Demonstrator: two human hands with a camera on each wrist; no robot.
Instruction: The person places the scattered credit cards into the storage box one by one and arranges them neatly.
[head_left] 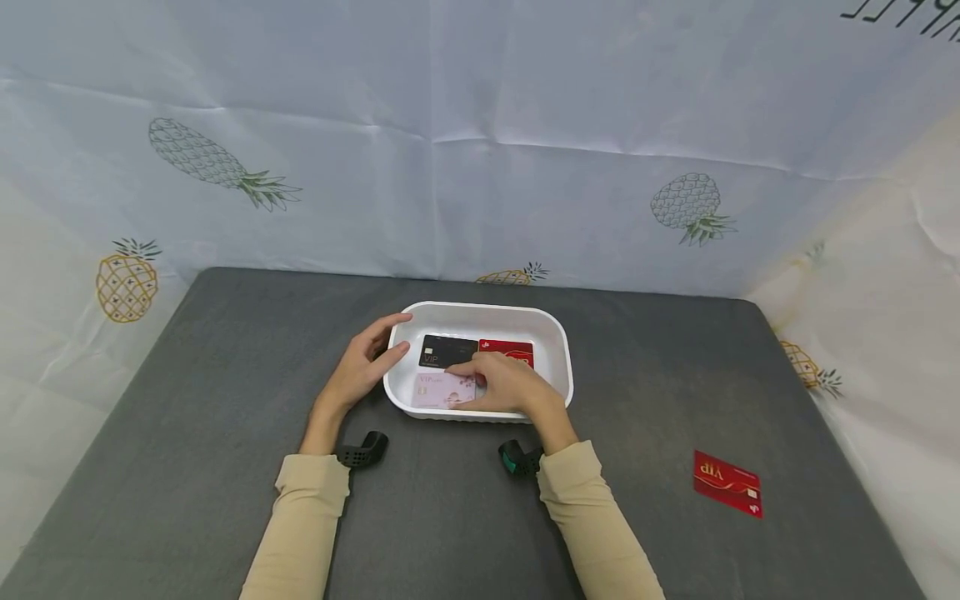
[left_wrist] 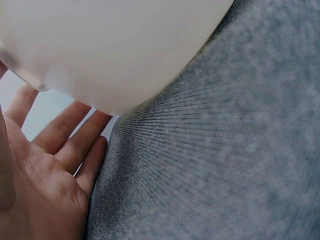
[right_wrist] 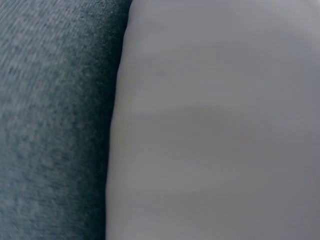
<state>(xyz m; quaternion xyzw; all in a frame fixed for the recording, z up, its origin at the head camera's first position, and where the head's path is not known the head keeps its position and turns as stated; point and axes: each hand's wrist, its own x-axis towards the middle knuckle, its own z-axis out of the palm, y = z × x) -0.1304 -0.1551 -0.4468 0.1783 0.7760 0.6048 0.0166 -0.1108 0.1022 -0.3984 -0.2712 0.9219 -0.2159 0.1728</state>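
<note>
A white plastic tray (head_left: pixel 558 367) stands on the grey tabletop. Inside it lie a black VIP card (head_left: pixel 438 352), a red card (head_left: pixel 495 345) and a pink VIP card (head_left: pixel 435 392). My right hand (head_left: pixel 506 383) reaches over the near right rim and pinches the pink card, thumb at its near edge and a finger at its far edge; it partly covers the red card. My left hand (head_left: pixel 356 371) rests at the tray's left end, thumb over the rim. In the left wrist view its extended fingers (left_wrist: pixel 82 135) lie against the tray's outer wall.
Another red VIP card (head_left: pixel 727 483) lies on the tabletop (head_left: pixel 450 517) at the right. Black wrist devices (head_left: pixel 363 450) sit on both wrists. A pineapple-print cloth (head_left: pixel 450 200) hangs behind the table. Tray wall (right_wrist: pixel 210 125) fills much of the right wrist view, hiding that hand.
</note>
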